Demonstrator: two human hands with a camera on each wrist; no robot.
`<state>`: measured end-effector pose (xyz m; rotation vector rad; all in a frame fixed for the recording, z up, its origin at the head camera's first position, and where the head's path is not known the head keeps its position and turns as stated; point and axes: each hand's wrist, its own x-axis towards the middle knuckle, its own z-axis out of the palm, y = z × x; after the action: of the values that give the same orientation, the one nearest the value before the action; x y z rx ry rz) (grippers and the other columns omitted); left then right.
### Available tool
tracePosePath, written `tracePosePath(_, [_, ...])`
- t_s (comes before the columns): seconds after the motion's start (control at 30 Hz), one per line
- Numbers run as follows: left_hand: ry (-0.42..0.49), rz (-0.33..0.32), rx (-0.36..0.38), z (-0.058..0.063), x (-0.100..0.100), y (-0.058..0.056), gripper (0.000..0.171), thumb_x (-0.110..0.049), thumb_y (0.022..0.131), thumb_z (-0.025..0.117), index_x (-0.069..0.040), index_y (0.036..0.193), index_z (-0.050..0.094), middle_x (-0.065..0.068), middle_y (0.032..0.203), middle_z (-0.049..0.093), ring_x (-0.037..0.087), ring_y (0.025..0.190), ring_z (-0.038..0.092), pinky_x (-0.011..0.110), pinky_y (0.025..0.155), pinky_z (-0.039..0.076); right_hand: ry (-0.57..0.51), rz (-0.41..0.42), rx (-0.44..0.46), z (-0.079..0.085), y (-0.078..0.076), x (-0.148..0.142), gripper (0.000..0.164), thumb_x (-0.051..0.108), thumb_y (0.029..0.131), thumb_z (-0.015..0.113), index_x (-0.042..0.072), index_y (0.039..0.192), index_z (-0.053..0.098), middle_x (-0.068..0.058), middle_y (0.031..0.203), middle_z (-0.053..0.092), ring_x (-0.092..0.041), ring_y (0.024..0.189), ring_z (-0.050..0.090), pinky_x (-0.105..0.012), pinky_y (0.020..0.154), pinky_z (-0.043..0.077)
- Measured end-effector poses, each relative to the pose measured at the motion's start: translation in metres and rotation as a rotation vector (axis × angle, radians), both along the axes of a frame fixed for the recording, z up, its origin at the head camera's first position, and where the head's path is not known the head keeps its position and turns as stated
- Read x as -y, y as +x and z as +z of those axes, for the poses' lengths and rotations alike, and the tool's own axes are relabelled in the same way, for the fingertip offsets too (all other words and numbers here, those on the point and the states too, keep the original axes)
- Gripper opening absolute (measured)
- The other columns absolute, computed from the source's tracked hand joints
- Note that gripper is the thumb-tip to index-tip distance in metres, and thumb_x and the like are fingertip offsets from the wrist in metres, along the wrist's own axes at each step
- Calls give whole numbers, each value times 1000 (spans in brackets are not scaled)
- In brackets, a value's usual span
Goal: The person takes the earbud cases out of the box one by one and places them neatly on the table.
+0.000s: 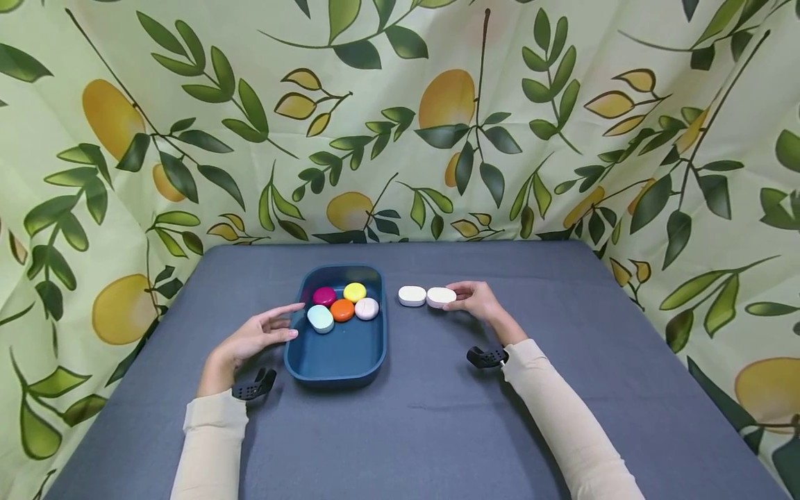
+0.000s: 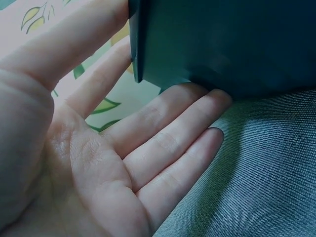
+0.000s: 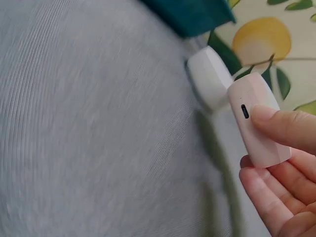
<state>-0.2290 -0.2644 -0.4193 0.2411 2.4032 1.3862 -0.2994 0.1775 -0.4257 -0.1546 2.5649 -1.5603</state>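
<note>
My right hand (image 1: 476, 300) pinches a white, rounded earbud case (image 3: 257, 121) between thumb and fingers. Its small charging port shows in the right wrist view. A second white case (image 1: 412, 296) lies on the table, end to end with the held one. On the left, my left hand (image 1: 261, 333) has its fingers extended, with thumb and index fingertip at the left rim of a dark blue tray (image 1: 337, 357). Its other fingers lie along the tray's outer wall in the left wrist view.
Inside the tray's far half sit several rounded pieces: magenta (image 1: 324, 296), yellow (image 1: 355, 292), orange (image 1: 342, 310), pale mint (image 1: 321, 319) and pale lilac (image 1: 367, 309). A grey-blue cloth (image 1: 431, 430) covers the table. Behind hangs a leaf-and-fruit patterned curtain (image 1: 400, 160).
</note>
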Motion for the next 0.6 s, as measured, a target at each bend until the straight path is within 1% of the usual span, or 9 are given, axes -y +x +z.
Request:
tracePosePath(0.13, [9,-3,2,-1,1,0,63,-26,95,60,-14,150,33,27,155,29,49,140,34,62,110,35,10,-1,-7,-6,-3,-2,47,0,76,77,-10,119,62,-29,114,67,4,75,59,-11,68,47])
tracePosePath(0.17, [16,5,8,-1,1,0,62,-26,95,60,-15,150,34,26,156,29,49,140,34,62,111,35,16,-3,-13,-7,-4,-2,47,0,76,77,-10,119,62,-29,114,68,4,75,59,-11,68,47])
tracePosePath(0.27, [17,-2,0,-2,1,-1,62,-25,95,59,-14,150,33,27,156,29,50,140,34,63,110,35,34,-2,-23,-9,-7,-2,47,1,76,78,-9,119,62,-29,114,68,3,76,60,-12,68,47])
tracePosePath(0.4, [15,1,-1,-2,1,0,62,-25,95,59,-14,150,33,27,156,28,50,140,33,64,110,34,54,-18,-20,-13,-12,-3,47,2,75,78,-7,119,64,-27,115,68,2,76,59,-12,69,46])
tracePosePath(0.47, [14,9,6,-2,1,0,62,-25,95,60,-14,150,34,26,156,29,49,141,33,64,111,34,56,-23,-15,-14,-14,-4,47,3,75,79,-7,119,64,-26,115,68,2,76,58,-12,69,46])
tracePosePath(0.6, [6,-1,-3,1,1,1,63,-26,95,60,-14,150,33,26,156,29,49,140,34,64,111,34,49,-17,-27,-15,-18,-5,47,1,76,78,-8,119,63,-28,116,67,2,79,58,-11,70,46])
